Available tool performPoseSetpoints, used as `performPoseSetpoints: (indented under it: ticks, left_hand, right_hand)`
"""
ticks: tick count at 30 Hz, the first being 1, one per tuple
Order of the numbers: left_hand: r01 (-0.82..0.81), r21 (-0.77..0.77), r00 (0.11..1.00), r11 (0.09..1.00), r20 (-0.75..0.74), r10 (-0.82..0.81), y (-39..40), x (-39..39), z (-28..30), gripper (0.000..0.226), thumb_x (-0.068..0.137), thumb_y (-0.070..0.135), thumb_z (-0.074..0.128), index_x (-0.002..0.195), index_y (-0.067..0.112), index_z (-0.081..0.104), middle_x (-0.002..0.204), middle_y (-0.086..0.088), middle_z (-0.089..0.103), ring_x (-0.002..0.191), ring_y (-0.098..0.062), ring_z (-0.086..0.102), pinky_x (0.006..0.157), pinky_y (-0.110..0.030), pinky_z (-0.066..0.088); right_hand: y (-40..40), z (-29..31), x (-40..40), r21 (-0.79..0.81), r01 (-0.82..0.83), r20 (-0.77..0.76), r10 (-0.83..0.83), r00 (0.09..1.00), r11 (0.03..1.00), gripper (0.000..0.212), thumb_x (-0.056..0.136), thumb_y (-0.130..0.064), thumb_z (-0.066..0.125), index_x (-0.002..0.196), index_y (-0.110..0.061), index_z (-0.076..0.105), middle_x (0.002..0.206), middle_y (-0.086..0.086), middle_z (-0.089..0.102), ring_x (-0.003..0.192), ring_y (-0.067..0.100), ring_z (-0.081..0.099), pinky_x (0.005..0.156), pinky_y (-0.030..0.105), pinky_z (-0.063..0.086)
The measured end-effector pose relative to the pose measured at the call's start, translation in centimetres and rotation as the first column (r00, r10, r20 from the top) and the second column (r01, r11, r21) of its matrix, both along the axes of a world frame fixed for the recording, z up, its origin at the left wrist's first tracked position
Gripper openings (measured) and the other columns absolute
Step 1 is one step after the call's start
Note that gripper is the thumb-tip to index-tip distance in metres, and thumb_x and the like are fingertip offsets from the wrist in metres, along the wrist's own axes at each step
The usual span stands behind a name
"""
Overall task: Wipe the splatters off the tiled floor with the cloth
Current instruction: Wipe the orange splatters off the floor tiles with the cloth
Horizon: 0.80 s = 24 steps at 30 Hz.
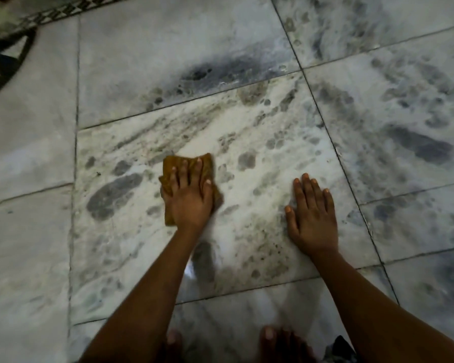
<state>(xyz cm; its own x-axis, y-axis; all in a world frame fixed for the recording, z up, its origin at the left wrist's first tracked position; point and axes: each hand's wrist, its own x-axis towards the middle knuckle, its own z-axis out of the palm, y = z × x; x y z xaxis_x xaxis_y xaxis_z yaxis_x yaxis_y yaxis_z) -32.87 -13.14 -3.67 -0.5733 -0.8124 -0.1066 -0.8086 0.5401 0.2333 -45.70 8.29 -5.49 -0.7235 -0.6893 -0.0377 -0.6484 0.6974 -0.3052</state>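
One cloth, two hands and two bare feet are in view. The cloth is a small mustard-brown rag, crumpled and folded into a rough rectangle. Its long axis runs from the near-left corner by the wrist up toward the far-right corner beyond the fingertips, slightly tilted on the tile. It lies flat on the tiled floor, under the left hand; brown edges show past the fingertips, to the left of the little finger and to the right of the thumb.

The left hand presses palm-down on the cloth, fingers straight and slightly spread, pointing away from the person. The right hand rests palm-down on bare tile well to the right of the cloth, fingers straight and close together, thumb held out to the left.

The floor is pale marble-like tile with dark grout lines, covered with grey blotches and streaks ahead of both sets of fingertips and to their sides. The toes of both feet show blurred at the bottom edge.
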Motion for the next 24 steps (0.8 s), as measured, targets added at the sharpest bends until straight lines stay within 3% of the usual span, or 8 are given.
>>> performPoseSetpoints:
  ticks: [3, 7, 11, 14, 18, 21, 24]
  left_hand:
    - [-0.047, -0.003, 0.999, 0.999, 0.023, 0.047, 5.1, 1.2, 0.1, 0.062, 0.087, 0.054, 0.024, 0.142, 0.03, 0.037, 0.148, -0.009, 0.039, 0.137, -0.037, 0.03, 0.102, -0.064, 0.023]
    - [0.207, -0.008, 0.978, 0.978, 0.042, -0.206, 8.2, 0.2, 0.5, 0.059, 0.084, 0.056, 0.034, 0.137, 0.032, 0.045, 0.142, -0.006, 0.047, 0.134, -0.036, 0.037, 0.098, -0.065, 0.028]
    - [0.504, 0.061, 0.86, 0.862, 0.058, -0.507, 3.9, -1.1, 1.1, 0.064, 0.081, 0.066, 0.023, 0.142, 0.046, 0.027, 0.155, 0.003, 0.023, 0.145, -0.026, 0.01, 0.109, -0.056, 0.012]
    - [0.507, 0.095, 0.844, 0.857, 0.151, -0.515, -0.9, -1.0, 2.1, 0.065, 0.084, 0.067, 0.03, 0.144, 0.048, 0.014, 0.158, 0.004, 0.009, 0.145, -0.023, 0.003, 0.108, -0.054, 0.018]
    - [0.41, 0.156, 0.865, 0.899, 0.247, -0.437, -4.9, 1.3, 4.1, 0.068, 0.088, 0.054, 0.048, 0.146, 0.042, 0.014, 0.156, -0.002, 0.015, 0.143, -0.029, 0.01, 0.097, -0.051, 0.039]
    - [0.525, 0.169, 0.781, 0.834, 0.295, -0.551, -4.7, 3.8, 5.5, 0.07, 0.084, 0.055, 0.044, 0.147, 0.037, 0.019, 0.151, -0.006, 0.024, 0.138, -0.031, 0.02, 0.086, -0.039, 0.043]
    - [0.616, 0.155, 0.713, 0.772, 0.307, -0.631, -2.9, 6.2, 5.7, 0.063, 0.088, 0.042, 0.051, 0.146, 0.036, 0.025, 0.148, -0.004, 0.03, 0.134, -0.03, 0.027, 0.08, -0.034, 0.043]
  right_hand:
    - [0.0, 0.3, 0.1, 0.005, -0.005, 0.001, 0.005, 1.0, 1.0, 0.063, 0.092, -0.039, 0.026, 0.145, -0.007, 0.031, 0.152, 0.015, 0.027, 0.141, 0.026, 0.025, 0.115, 0.04, 0.01]
    - [-0.1, 0.5, 0.2, 0.007, -0.008, 0.0, 0.008, 1.0, 1.0, 0.062, 0.091, -0.038, 0.027, 0.144, -0.006, 0.034, 0.151, 0.016, 0.03, 0.14, 0.028, 0.028, 0.114, 0.04, 0.011]
    - [0.0, 0.5, 0.2, -0.001, -0.008, 0.009, 0.008, 1.0, 1.0, 0.063, 0.091, -0.038, 0.025, 0.144, -0.005, 0.034, 0.151, 0.016, 0.029, 0.14, 0.028, 0.028, 0.114, 0.038, 0.008]
    - [0.1, 0.4, 0.0, -0.015, -0.023, 0.032, 0.023, 0.999, 1.0, 0.067, 0.09, -0.044, 0.019, 0.146, -0.007, 0.028, 0.154, 0.013, 0.021, 0.142, 0.021, 0.017, 0.114, 0.033, 0.001]
    - [0.3, 0.4, -0.1, -0.01, -0.033, 0.055, 0.033, 0.998, 0.999, 0.073, 0.087, -0.05, 0.01, 0.148, -0.01, 0.019, 0.157, 0.009, 0.011, 0.141, 0.011, 0.002, 0.115, 0.031, -0.005]
    - [-0.2, 0.7, 0.3, -0.002, -0.005, 0.082, 0.005, 0.997, 1.0, 0.078, 0.084, -0.052, 0.006, 0.148, -0.008, 0.016, 0.157, 0.01, 0.007, 0.144, 0.016, 0.003, 0.114, 0.03, -0.008]
    - [-0.5, 0.9, 0.8, -0.002, -0.015, 0.083, 0.015, 0.996, 1.0, 0.079, 0.084, -0.051, 0.006, 0.148, -0.007, 0.019, 0.157, 0.012, 0.01, 0.145, 0.022, 0.008, 0.115, 0.034, -0.005]
